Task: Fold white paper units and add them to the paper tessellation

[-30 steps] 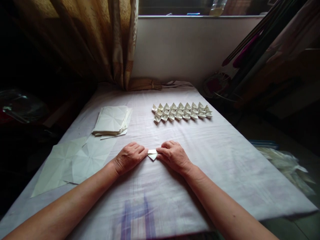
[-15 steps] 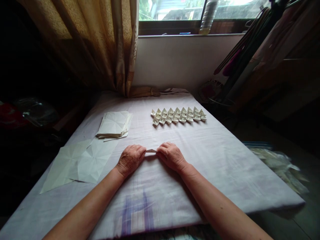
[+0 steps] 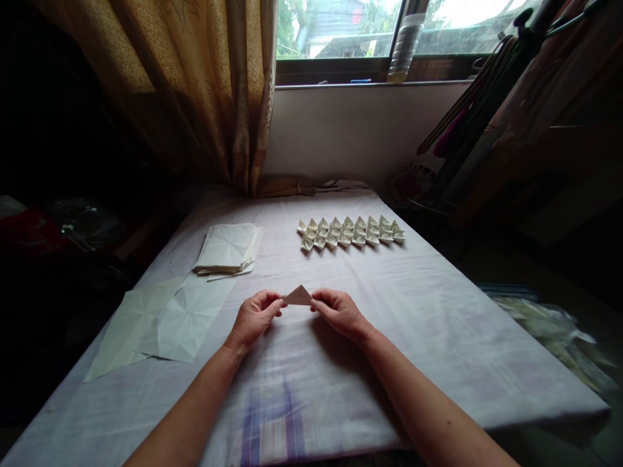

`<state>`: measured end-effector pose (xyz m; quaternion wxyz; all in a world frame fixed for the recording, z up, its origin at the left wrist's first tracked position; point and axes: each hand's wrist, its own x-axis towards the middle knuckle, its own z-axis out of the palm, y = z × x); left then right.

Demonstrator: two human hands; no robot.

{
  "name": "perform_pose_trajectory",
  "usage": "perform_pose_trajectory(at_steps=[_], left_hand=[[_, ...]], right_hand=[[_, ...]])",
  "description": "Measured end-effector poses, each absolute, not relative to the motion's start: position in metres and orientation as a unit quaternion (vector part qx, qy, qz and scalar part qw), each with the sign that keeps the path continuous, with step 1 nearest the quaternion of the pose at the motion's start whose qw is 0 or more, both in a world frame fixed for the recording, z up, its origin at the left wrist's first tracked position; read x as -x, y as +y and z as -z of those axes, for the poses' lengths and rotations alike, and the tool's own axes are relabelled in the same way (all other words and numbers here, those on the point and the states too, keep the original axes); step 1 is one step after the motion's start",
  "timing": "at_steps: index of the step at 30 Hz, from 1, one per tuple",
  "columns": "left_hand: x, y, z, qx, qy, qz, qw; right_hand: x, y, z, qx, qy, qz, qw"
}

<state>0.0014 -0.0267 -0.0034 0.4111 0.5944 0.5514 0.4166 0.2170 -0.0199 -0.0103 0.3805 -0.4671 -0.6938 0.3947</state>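
A small folded paper boat (image 3: 300, 296) with a triangular peak is held up between my two hands. My left hand (image 3: 256, 318) pinches its left end between thumb and fingers. Its right end sits in the pinch of my right hand (image 3: 339, 314). Beyond them, rows of small folded paper boats (image 3: 359, 235) stand on the tablecloth. A stack of creased paper squares (image 3: 226, 248) lies to the left. Nearer to me, two loose creased sheets (image 3: 187, 321) overlap, flat on the cloth.
The table has a pale cloth (image 3: 438, 324) with purple stripes near the front. A gold curtain (image 3: 209, 84) hangs at the back left. On the windowsill stands a plastic bottle (image 3: 405, 48). Plastic bags (image 3: 555, 324) lie below the table's right edge.
Both hands have turned so the thumbs show, and the paper boat has tipped up from edge-on to show its triangular side. The camera view has shifted slightly.
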Motion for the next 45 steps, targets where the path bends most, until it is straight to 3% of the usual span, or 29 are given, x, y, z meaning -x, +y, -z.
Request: perform_pose_trajectory(at_steps=[12, 24, 30, 35, 40, 45], left_hand=[[-0.008, -0.030, 0.006, -0.586, 0.544, -0.493, 0.343], [0.000, -0.038, 0.013, -0.743, 0.474, -0.465, 0.084], [0.003, -0.038, 0.010, -0.791, 0.442, -0.423, 0.006], [0.002, -0.041, 0.007, -0.800, 0.456, -0.390, -0.009], [-0.001, -0.043, 0.005, -0.774, 0.503, -0.379, 0.067], [-0.005, -0.043, 0.003, -0.754, 0.514, -0.400, 0.078]], right_hand=[[-0.207, -0.018, 0.001, 0.451, -0.535, -0.592, 0.400], [-0.209, -0.019, -0.011, 0.453, -0.451, -0.643, 0.422], [-0.212, -0.017, -0.011, 0.457, -0.436, -0.653, 0.418], [-0.214, -0.016, -0.010, 0.458, -0.433, -0.654, 0.418], [-0.213, -0.018, -0.008, 0.453, -0.438, -0.648, 0.428], [-0.210, -0.019, -0.003, 0.443, -0.449, -0.626, 0.458]])
